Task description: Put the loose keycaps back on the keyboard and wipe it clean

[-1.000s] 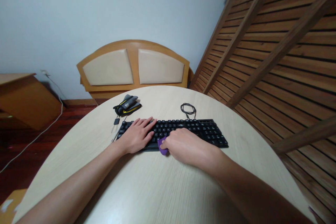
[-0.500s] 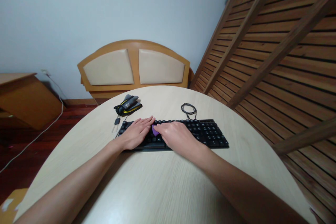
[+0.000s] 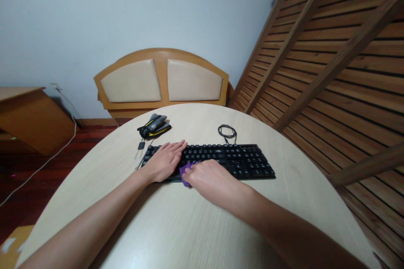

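Observation:
A black keyboard lies flat across the round table, its long side towards me. My left hand rests on the keyboard's left part, fingers stretched out over the keys. In my right hand, the fingers are closed around a purple cloth. The cloth touches the front edge of the keyboard, left of its middle, and hangs slightly over that edge. Part of the cloth is hidden under my right hand.
Behind the keyboard's left end lies a grey and black folded item with yellow edging, with a drawstring beside it. A coiled black cable sits behind the keyboard. A wooden slatted frame leans at the right; a headboard stands beyond the table.
My right hand has drawn the purple cloth towards me, from the middle rows of keys to the keyboard's front edge. My left hand has stayed in place.

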A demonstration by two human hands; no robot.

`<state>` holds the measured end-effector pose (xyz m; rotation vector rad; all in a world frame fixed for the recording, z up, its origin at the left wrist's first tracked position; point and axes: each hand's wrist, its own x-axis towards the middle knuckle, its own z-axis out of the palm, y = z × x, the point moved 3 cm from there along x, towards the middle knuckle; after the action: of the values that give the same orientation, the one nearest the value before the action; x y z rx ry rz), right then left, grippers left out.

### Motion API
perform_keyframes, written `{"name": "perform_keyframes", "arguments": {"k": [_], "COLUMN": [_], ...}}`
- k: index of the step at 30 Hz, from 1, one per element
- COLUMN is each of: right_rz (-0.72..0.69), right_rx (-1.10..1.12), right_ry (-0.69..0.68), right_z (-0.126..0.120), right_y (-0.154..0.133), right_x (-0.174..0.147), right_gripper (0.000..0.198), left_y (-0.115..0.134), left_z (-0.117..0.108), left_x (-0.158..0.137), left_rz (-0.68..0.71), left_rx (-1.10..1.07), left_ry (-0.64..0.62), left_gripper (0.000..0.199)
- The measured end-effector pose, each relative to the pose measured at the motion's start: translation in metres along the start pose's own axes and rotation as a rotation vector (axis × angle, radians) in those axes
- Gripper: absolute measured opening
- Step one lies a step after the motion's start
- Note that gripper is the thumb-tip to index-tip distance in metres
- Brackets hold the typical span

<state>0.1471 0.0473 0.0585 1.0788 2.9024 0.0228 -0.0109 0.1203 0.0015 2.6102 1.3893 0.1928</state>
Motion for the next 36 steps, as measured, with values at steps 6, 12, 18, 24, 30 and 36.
{"name": "perform_keyframes", "arguments": {"k": [6,12,18,24,30,36], "right_rz": [0.059,0.398,0.409,0.381,0.389,0.405], "right_rx": [0.133,-0.028,-0.059,0.005,0.039,0.03], "right_ry": [-0.089,0.062,-0.021,-0.103,-0.166,-0.245], "right_z": [-0.028,-0.029,-0.009,-0.018,-0.024,-0.032], "right_y": [0.021,0.079,0.101,0.09,0.077,0.058], "right_x": [-0.018,-0.022,-0.018,-0.024,-0.029,-0.03], "right_gripper": [0.022,0.032,0.033,0.034,0.032,0.025], "left_y": [0.003,0.004,0.006,0.004,0.003,0.004], "left_z": [0.004,0.005,0.003,0.004,0.006,0.004], "left_x": [-0.003,-0.003,-0.004,-0.004,-0.003,-0.003], "left_rz": [0.051,0.071,0.091,0.094,0.102,0.103], "left_rx": [0.092,0.105,0.118,0.103,0.087,0.077], "left_ry": [0.093,0.155,0.151,0.176,0.187,0.194], "left_gripper": [0.055,0.059,0.064,0.065,0.063,0.063]}}
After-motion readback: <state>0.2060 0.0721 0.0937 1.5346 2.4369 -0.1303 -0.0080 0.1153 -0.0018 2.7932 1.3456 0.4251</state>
